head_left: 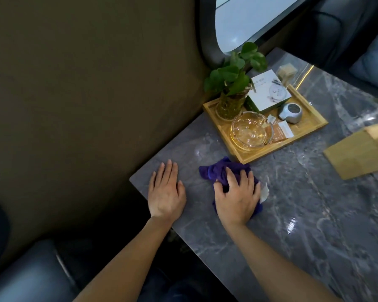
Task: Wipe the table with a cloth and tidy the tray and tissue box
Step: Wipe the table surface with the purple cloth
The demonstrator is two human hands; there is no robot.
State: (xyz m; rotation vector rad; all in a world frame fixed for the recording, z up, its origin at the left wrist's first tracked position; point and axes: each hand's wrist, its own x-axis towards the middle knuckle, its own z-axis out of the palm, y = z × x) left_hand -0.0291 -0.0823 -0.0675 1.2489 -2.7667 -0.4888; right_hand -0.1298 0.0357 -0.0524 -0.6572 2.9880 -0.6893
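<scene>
A crumpled purple cloth (218, 170) lies on the grey marble table (303, 214) just in front of the wooden tray (314, 124). My right hand (236, 197) presses down on the cloth, fingers spread over it. A scrap of white paper (264, 192) pokes out beside that hand. My left hand (166, 190) rests flat on the bare table near its left corner, holding nothing. The tray sits against the wall with a glass bowl (250, 131), a potted plant (231, 92), a white box (268, 90) and a silver gadget (290, 113) on it. A wooden tissue box (358, 153) stands at the right.
A brown wall (85, 94) runs along the table's left side. Dark seat cushions (31, 275) lie below the near-left table edge. A small clear box (286, 71) stands behind the tray. The table stretches away to the right and toward me.
</scene>
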